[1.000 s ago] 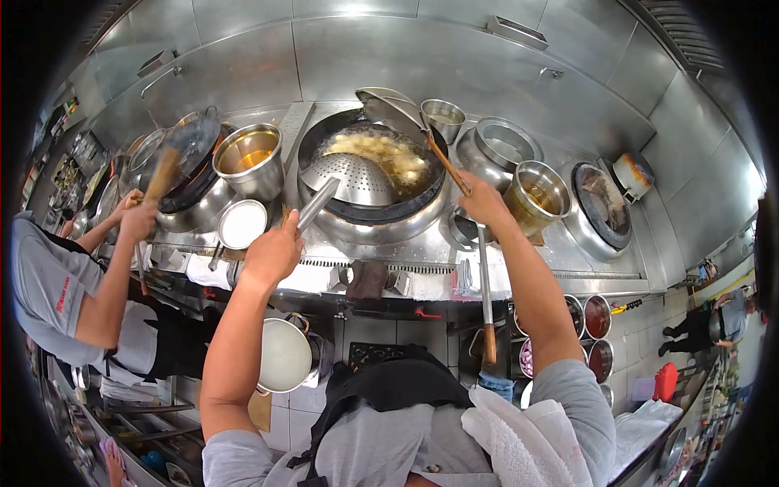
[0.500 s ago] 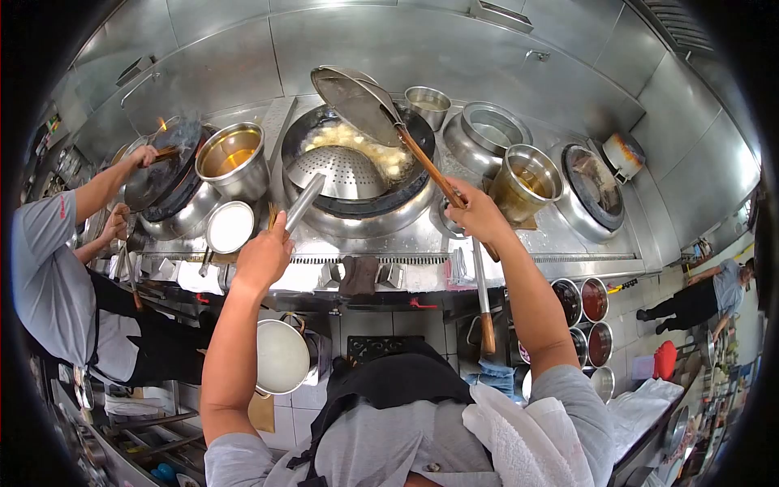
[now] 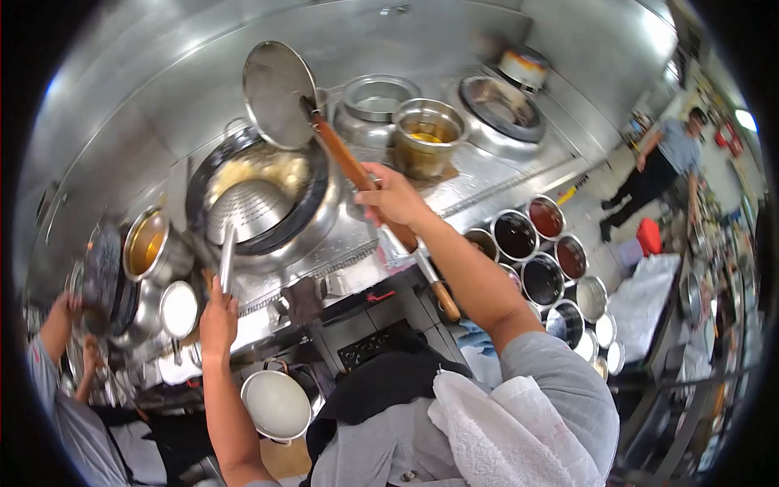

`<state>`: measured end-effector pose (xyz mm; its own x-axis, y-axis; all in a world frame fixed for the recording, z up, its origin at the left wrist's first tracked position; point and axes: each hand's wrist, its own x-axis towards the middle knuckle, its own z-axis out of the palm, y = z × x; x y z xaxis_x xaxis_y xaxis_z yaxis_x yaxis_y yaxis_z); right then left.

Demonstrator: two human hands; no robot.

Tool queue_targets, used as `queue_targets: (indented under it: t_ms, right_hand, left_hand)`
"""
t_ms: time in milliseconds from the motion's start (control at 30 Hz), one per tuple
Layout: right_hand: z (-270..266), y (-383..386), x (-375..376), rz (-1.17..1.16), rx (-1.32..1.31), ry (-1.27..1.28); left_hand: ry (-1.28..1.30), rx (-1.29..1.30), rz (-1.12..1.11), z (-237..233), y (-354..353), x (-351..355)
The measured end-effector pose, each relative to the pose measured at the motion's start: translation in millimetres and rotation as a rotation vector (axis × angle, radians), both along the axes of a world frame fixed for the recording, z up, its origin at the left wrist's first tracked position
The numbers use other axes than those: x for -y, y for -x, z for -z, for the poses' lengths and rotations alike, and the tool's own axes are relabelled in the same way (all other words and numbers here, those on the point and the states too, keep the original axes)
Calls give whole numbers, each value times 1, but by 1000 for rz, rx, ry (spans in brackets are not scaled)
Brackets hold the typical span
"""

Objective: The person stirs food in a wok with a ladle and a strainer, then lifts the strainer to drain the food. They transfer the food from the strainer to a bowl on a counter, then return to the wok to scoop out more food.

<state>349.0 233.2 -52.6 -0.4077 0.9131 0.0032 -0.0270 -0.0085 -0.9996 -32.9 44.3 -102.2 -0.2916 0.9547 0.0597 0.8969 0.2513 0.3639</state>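
My left hand (image 3: 217,326) is closed around the handle of a perforated strainer (image 3: 251,209). The strainer's bowl sits over the near part of a black wok (image 3: 199,191), where pale pieces (image 3: 260,169) bubble in oil. In my right hand (image 3: 393,199) is the wooden handle of a round mesh skimmer (image 3: 280,93), raised above the wok's far right rim. Below that hand, a ladle-like tool with a metal shaft and a wooden handle end (image 3: 445,300) sticks out over the counter's front edge; its head is hidden.
A pot of amber liquid (image 3: 148,247) and a white-filled pan (image 3: 178,310) stand left of the wok. Right are a steel pot (image 3: 428,138) and a covered burner (image 3: 503,109). Several sauce containers (image 3: 515,234) stand lower right. A co-worker's hand (image 3: 65,312) is at left; another person (image 3: 669,162) stands right.
My view has turned, shifting the wok left and bringing more sauce containers into sight. The mesh skimmer now stands higher and farther off the wok's opening. Both hands keep their holds.
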Motion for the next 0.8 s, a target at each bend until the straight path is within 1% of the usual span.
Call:
queue_targets:
  t_ms: [67, 133, 200, 233, 367, 433, 467, 533, 567, 600, 633, 667, 700, 733, 800]
  right_hand:
    - [-2, -6, 10, 52, -153, 70]
    - [-5, -18, 16, 69, -340, 214]
    - [2, -33, 19, 83, -542, 283]
    - [6, -42, 20, 93, -609, 295]
    - [27, -83, 26, 199, -756, 309]
    - [41, -102, 27, 283, -794, 322]
    - [47, -112, 24, 310, -781, 351]
    - [66, -136, 17, 375, -763, 408]
    - [75, -150, 15, 359, -732, 415]
    - [79, -160, 16, 367, -651, 389]
    - [80, -171, 15, 356, -641, 409]
    - [82, -181, 14, 348, -631, 428]
    - [92, -194, 4, 310, -622, 436]
    - [85, -201, 4, 341, -548, 454]
    - [79, -214, 4, 311, -297, 374]
  left_hand:
    - [-43, 34, 46, 10, 5, -4]
    - [-109, 87, 108, 25, 15, -9]
    - [7, 114, 52, 22, 18, -14]
    - [18, 131, 49, 16, 15, -15]
    - [32, 150, 2, 23, 24, -15]
    - [78, 147, -16, 17, 22, -16]
    - [84, 153, -12, 18, 22, -17]
    - [42, 174, 47, 50, 56, -26]
    - [-125, 208, 111, 69, 65, -26]
    - [-129, 63, 122, 61, 62, -26]
    - [25, 130, 52, 50, 57, -28]
    - [-196, 82, 110, 72, 67, -34]
    - [224, -93, -124, -21, -24, -17]
    - [150, -192, -68, -3, -7, -19]
    - [165, -218, -62, -21, -28, -16]
